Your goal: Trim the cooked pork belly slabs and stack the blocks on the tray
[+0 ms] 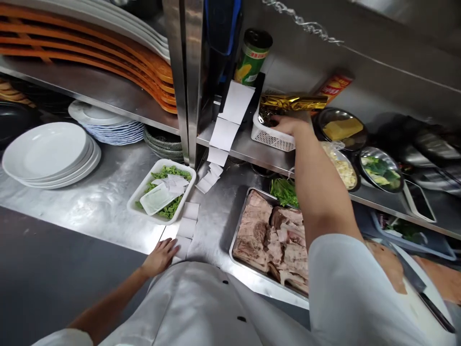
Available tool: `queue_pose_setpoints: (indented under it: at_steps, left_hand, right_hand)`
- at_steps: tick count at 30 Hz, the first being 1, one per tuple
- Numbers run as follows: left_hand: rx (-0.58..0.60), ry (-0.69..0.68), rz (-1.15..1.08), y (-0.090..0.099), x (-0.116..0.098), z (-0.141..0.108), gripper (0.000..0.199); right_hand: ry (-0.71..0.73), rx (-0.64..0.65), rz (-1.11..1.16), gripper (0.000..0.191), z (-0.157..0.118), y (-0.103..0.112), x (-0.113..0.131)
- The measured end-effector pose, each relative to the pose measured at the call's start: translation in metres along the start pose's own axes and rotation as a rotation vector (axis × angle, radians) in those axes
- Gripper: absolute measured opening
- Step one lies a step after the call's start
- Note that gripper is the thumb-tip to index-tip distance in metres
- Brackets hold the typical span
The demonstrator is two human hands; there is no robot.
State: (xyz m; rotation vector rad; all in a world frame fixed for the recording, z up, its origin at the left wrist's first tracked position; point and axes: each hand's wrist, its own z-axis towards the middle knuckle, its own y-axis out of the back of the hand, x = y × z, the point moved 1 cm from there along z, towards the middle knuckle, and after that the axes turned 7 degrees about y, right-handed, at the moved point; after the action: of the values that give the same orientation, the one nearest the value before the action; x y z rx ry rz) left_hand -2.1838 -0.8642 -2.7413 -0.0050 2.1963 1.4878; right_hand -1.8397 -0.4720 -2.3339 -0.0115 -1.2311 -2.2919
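white basket point(272, 138) — right grip point(283, 124) inside its rim

Right fingers point(278, 121) reach into a white basket point(272, 139); left fingers point(168, 245) lie by paper slips point(188, 227).

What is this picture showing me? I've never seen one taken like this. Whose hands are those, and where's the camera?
There's no machine: these are a person's two bare hands, seen from one camera worn on the head, looking forward and down. The left hand is at the paper strip on the metal counter. The right hand reaches into a white basket on the shelf; whether it grips anything is hidden. The counter also bears plates, a tub of greens and a tray of meat.
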Motion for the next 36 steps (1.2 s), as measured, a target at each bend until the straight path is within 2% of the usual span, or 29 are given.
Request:
queue_pose_setpoints:
  at_steps: [3,6,9,11,12,14,16,19,21,23,25,27,28,30,33,36]
  left_hand:
    - [0.014,0.033,-0.068,0.007,-0.008,0.016,0.042]
    - [-0.027,0.052,-0.245,0.026,-0.027,0.027,0.030]
    - [-0.154,0.170,-0.544,0.064,-0.054,0.032,0.015]
    - [-0.234,0.262,-0.825,0.100,-0.071,0.033,0.026]
    - [-0.267,0.267,-0.999,0.120,-0.079,0.033,0.037]
    - [-0.280,0.176,-1.311,0.161,-0.090,0.035,0.051]
    - [-0.280,0.048,-1.472,0.200,-0.098,0.036,0.043]
    - [-0.339,-0.059,-1.622,0.247,-0.109,0.035,0.026]
    - [-0.363,-0.088,-1.707,0.269,-0.118,0.033,0.022]
    - [-0.381,-0.093,-1.763,0.285,-0.127,0.031,0.020]
    - [-0.401,-0.066,-1.780,0.295,-0.134,0.030,0.018]
    - [-0.417,-0.033,-1.767,0.301,-0.139,0.031,0.017]
    - [-0.421,-0.021,-1.751,0.302,-0.141,0.031,0.017]
    - [-0.428,-0.016,-1.706,0.305,-0.144,0.034,0.017]
    - [-0.444,-0.038,-1.623,0.306,-0.147,0.037,0.019]
    - [-0.464,-0.054,-1.572,0.305,-0.151,0.040,0.019]
  right_hand:
    - [-0.021,0.022,-0.025,0.055,0.004,-0.012,0.002]
    - [-0.132,0.150,-0.010,0.062,0.020,-0.024,-0.023]
    - [-0.378,0.320,0.041,0.054,0.042,-0.037,-0.062]
    - [-0.525,0.317,0.097,0.041,0.051,-0.045,-0.081]
    - [-0.578,0.273,0.151,0.034,0.054,-0.048,-0.088]
    - [-0.635,0.191,0.267,0.027,0.058,-0.051,-0.095]
    - [-0.657,0.045,0.362,0.029,0.062,-0.047,-0.096]
    - [-0.602,-0.345,0.659,0.041,0.056,-0.031,-0.087]
    - [-0.506,-0.512,0.947,0.044,0.032,-0.019,-0.068]
    - [-0.386,-0.497,1.081,0.038,-0.012,-0.009,-0.036]
    - [-0.292,-0.520,1.066,0.033,-0.072,0.000,0.004]
    - [-0.281,-0.425,1.077,0.009,-0.134,0.006,0.047]
    - [-0.327,-0.344,1.080,0.006,-0.162,0.008,0.067]
    - [-0.430,-0.173,1.100,0.020,-0.206,0.012,0.100]
    - [-0.477,-0.021,1.136,0.023,-0.240,0.020,0.129]
    - [-0.489,0.041,1.125,0.022,-0.251,0.028,0.138]
